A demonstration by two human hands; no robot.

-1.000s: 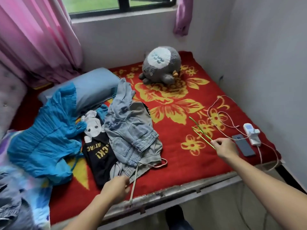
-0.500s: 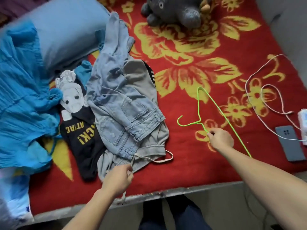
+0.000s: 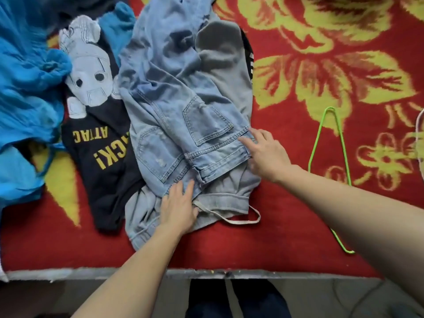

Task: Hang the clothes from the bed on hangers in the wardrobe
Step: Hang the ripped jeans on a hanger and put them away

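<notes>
Light blue jeans (image 3: 174,106) lie crumpled in the middle of the bed, on top of grey drawstring shorts (image 3: 224,196). My left hand (image 3: 179,207) rests flat on the jeans' lower waistband with straight fingers. My right hand (image 3: 263,152) touches the waistband's right corner, fingers spread. A thin green wire hanger (image 3: 325,138) lies on the blanket to the right, partly hidden by my right forearm. A black printed T-shirt (image 3: 98,138) and a bright blue garment (image 3: 25,88) lie at the left.
The red blanket with yellow flowers (image 3: 321,72) covers the bed. The bed's grey front edge (image 3: 137,273) runs along the bottom, with floor and my dark trouser legs below. A white cable (image 3: 421,125) shows at the right edge.
My right hand let go of the green hanger, which now lies on the blanket, and moved left onto the jeans. My left hand opened flat on the waistband. The view moved closer.
</notes>
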